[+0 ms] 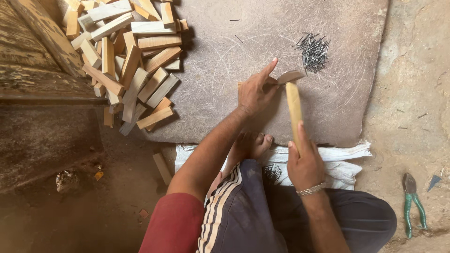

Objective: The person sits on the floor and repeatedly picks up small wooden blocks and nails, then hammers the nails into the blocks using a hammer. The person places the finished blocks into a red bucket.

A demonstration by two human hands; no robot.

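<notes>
My right hand (305,161) grips the wooden handle of a hammer (294,107), whose metal head (288,76) is down by my left fingers. My left hand (255,90) rests on a small wooden piece (240,85) lying on a flat grey stone slab (328,107), fingers pinched at the hammer head as if holding a nail, which I cannot make out. A heap of loose steel nails (312,49) lies just beyond the hammer head.
A big pile of cut wooden blocks (131,61) covers the slab's left end. A rough timber plank (42,56) lies far left. Green-handled pliers (411,201) lie on the dirt at right. A white sack (347,164) and my bare foot (251,145) lie at the slab's near edge.
</notes>
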